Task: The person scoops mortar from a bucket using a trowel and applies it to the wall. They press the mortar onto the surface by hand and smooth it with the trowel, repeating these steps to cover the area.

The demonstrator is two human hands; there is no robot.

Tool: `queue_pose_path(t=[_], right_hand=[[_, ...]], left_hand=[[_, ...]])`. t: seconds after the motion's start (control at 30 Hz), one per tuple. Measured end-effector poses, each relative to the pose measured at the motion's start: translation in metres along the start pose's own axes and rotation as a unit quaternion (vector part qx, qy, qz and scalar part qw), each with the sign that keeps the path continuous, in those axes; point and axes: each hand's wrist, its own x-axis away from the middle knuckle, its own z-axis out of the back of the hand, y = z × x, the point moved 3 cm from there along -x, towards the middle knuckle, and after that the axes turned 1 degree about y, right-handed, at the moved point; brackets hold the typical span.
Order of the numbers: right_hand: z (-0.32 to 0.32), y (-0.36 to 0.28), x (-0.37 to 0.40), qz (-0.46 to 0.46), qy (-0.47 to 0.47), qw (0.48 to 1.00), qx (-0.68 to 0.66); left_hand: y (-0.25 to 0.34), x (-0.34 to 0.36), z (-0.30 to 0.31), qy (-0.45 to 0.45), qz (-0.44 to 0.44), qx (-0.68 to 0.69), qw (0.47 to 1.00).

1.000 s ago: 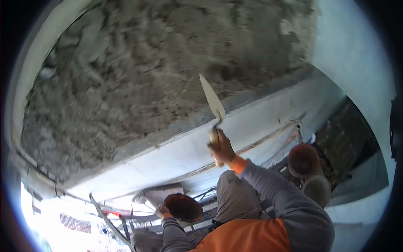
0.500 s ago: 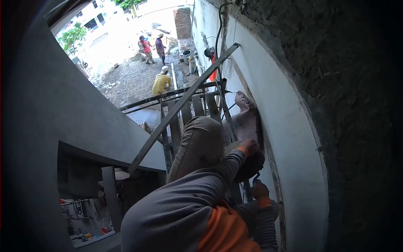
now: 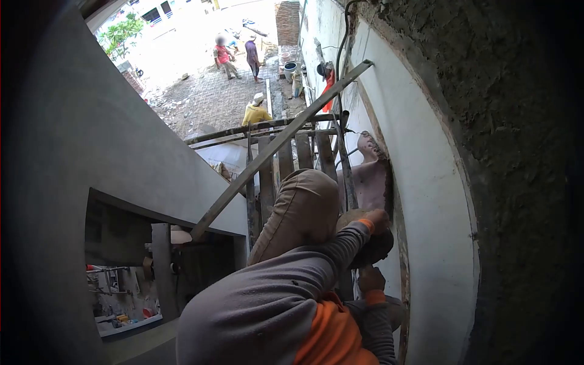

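My left hand [image 3: 378, 221] is closed at the upper edge of a dark rounded container [image 3: 376, 248], which looks like a mortar bucket; its contents are hard to make out. Just below it, my right hand [image 3: 371, 280] is closed in a fist around the handle of a trowel. The trowel's bent metal shank shows in the earlier view, while its blade is hidden. My bent knee [image 3: 304, 201] in tan trousers is left of the container. Beyond the container, a pinkish sheet-like piece [image 3: 370, 182] lies against the white wall [image 3: 420, 146].
A long wooden batten [image 3: 280, 149] crosses diagonally over scaffold planks [image 3: 285, 157] and a pole rail [image 3: 267, 126]. Far below, a person in yellow [image 3: 257, 112] and two other people stand on paving. Rough mortar [image 3: 486, 91] covers the curved edge at right.
The whole view has shifted slightly, so the scene sits further right. My right hand has moved closer up to the container, and the trowel's shank has gone out of sight.
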Motion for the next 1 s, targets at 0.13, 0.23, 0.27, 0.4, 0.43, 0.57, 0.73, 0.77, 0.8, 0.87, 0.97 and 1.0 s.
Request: queue_pose_path(t=[0.13, 0.23, 0.27, 0.4, 0.43, 0.57, 0.73, 0.77, 0.8, 0.87, 0.97, 1.0], right_hand=[[-0.025, -0.005, -0.005, 0.022, -0.015, 1.000, 0.007], [-0.021, -0.004, -0.002, 0.041, -0.027, 0.999, 0.000], [-0.014, 0.000, 0.002, 0.050, 0.010, 0.999, -0.017], [0.015, -0.006, 0.001, 0.014, 0.175, 0.978, -0.112], [0.011, -0.006, -0.010, -0.027, 0.123, 0.990, -0.070], [-0.043, -0.009, -0.024, 0.073, 0.145, 0.981, -0.109], [-0.011, 0.001, -0.020, 0.040, -0.113, 0.990, 0.072], [-0.016, 0.009, -0.028, 0.074, -0.093, 0.989, 0.091], [-0.014, 0.010, -0.030, 0.048, -0.039, 0.997, 0.049], [0.018, -0.008, -0.023, -0.005, 0.070, 0.997, -0.035], [-0.019, -0.008, -0.033, 0.000, 0.101, 0.993, -0.056], [-0.037, -0.004, -0.034, -0.007, 0.104, 0.993, -0.059]], left_hand=[[-0.011, -0.007, -0.005, 0.012, -0.007, 0.017, 1.000], [-0.023, -0.013, -0.003, 0.057, 0.018, 0.059, 0.996], [-0.023, -0.010, 0.000, 0.073, 0.031, 0.074, 0.994], [-0.021, -0.008, 0.007, 0.059, 0.051, 0.090, 0.993], [-0.021, -0.009, 0.005, 0.055, 0.051, 0.079, 0.994], [-0.018, -0.008, 0.002, 0.066, 0.009, 0.052, 0.996], [-0.019, -0.003, 0.008, 0.059, 0.052, 0.095, 0.992], [-0.020, -0.005, 0.009, 0.061, 0.052, 0.105, 0.991], [-0.021, -0.006, 0.009, 0.069, 0.051, 0.102, 0.991], [-0.023, -0.006, 0.009, 0.088, 0.048, 0.096, 0.990], [-0.029, -0.010, 0.002, 0.095, 0.034, 0.103, 0.990], [-0.033, -0.011, 0.001, 0.099, 0.038, 0.107, 0.989]])
